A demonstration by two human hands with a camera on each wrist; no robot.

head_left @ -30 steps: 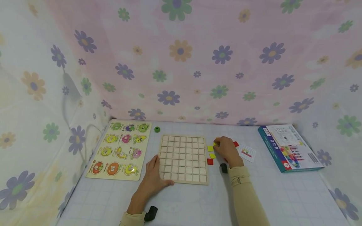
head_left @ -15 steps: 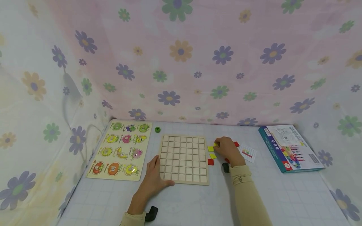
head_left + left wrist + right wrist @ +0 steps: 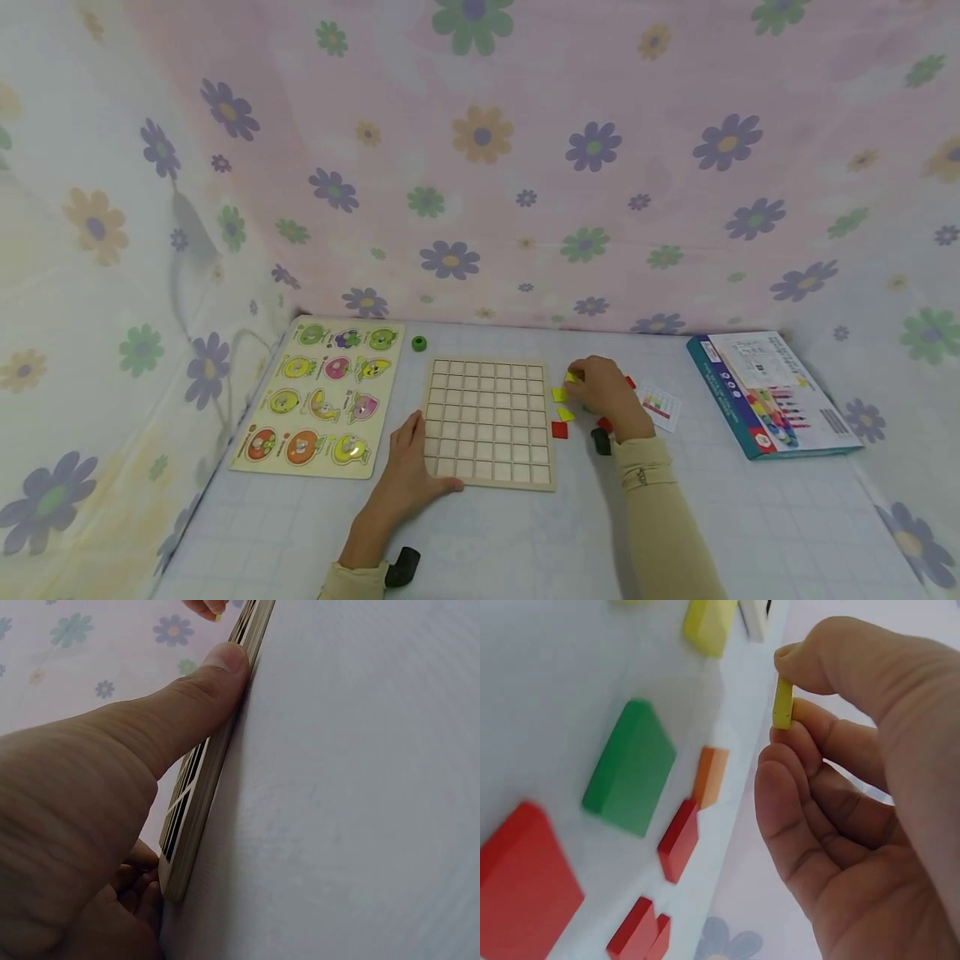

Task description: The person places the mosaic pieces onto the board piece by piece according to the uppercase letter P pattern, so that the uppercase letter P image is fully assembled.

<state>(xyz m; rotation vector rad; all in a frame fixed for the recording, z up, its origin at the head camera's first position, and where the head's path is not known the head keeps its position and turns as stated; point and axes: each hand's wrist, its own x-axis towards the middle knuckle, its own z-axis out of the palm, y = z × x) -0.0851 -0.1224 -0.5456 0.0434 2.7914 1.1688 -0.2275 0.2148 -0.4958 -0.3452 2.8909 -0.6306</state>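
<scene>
Grid board (image 3: 486,425) flat on table (image 3: 510,546). Left hand (image 3: 407,467) at its near-left corner: thumb spread from fingers, thumb on near edge, fingers along left edge. Right hand (image 3: 606,392), right of board's far half, pinching yellow tile (image 3: 783,703) above table. Green tile (image 3: 632,769), red tile (image 3: 559,430) near it. Printed card (image 3: 659,408) farther right.

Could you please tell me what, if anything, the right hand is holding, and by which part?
The right hand holds a yellow tile by opposite ends, the thumb at one and fingertips at the other.
</scene>
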